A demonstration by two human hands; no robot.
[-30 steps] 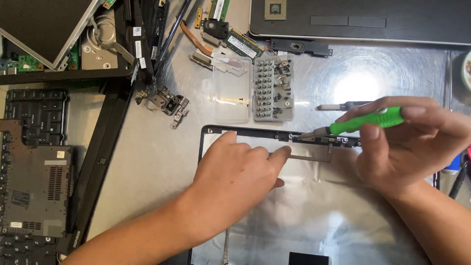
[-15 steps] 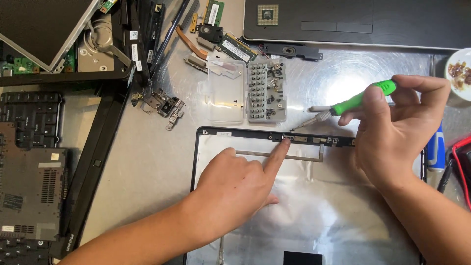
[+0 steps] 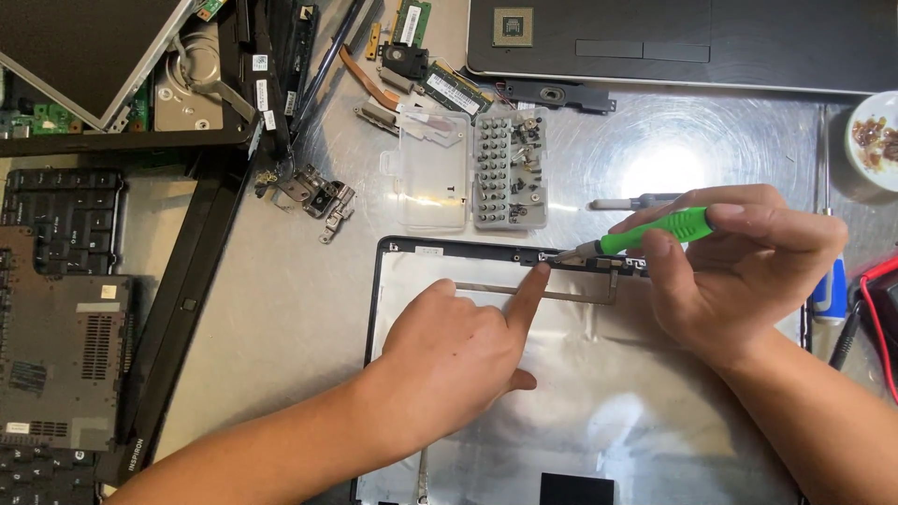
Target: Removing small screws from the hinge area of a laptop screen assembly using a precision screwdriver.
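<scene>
Along the top edge of the stripped laptop lid (image 3: 599,440), the right hand (image 3: 739,271) grips a green screwdriver (image 3: 655,230) at a remaining screw while the left hand (image 3: 458,351), index finger extended, steadies a bracket.

Bit case (image 3: 468,170) behind laptop lid (image 3: 599,393)

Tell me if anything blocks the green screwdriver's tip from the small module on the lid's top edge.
Nothing visible does. The green screwdriver, held in the right hand, already has its tip at the small module; the left hand only points a forefinger beside it.
</scene>
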